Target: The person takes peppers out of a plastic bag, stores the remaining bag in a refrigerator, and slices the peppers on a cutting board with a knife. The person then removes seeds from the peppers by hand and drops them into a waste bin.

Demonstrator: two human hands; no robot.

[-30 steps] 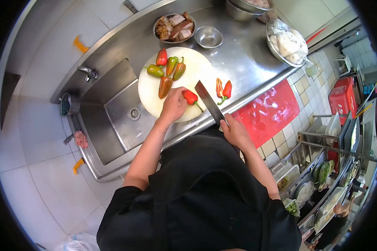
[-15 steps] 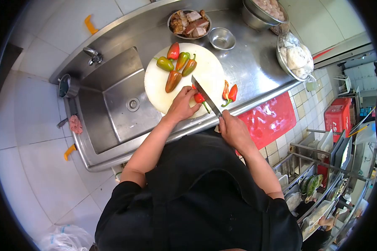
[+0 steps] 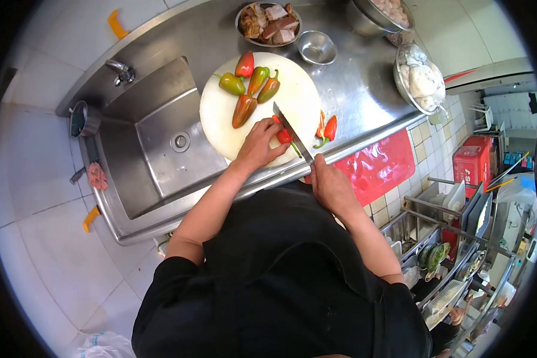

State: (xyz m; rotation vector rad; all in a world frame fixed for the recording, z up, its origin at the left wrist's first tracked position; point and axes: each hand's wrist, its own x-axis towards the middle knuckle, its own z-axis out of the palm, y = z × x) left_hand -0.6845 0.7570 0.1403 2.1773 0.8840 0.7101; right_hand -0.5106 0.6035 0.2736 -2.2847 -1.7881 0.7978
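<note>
My left hand (image 3: 259, 145) presses a red pepper (image 3: 284, 136) onto the round white cutting board (image 3: 221, 131), near its front edge. In my right hand (image 3: 331, 185) is the handle of a knife (image 3: 292, 132). Its blade lies along the right side of that pepper, the tip pointing away from me; I cannot tell how deep it has cut. Farther back on the board sit several whole peppers, among them a red one (image 3: 244, 64), a green one (image 3: 231, 84) and a brownish-orange one (image 3: 244, 111). Cut red pepper pieces (image 3: 329, 130) rest on the steel counter just right of the board.
Left of the board is a steel sink (image 3: 131, 161) with a faucet (image 3: 120, 72). A bowl of meat chunks (image 3: 268, 25), a small metal bowl (image 3: 317, 48) and a bowl with white contents (image 3: 420, 83) stand on the counter. A wire rack (image 3: 459, 238) is at right.
The view has shifted slightly. Both hands keep their places, with the knife still against the red pepper and its stem end now closer to the blade.
</note>
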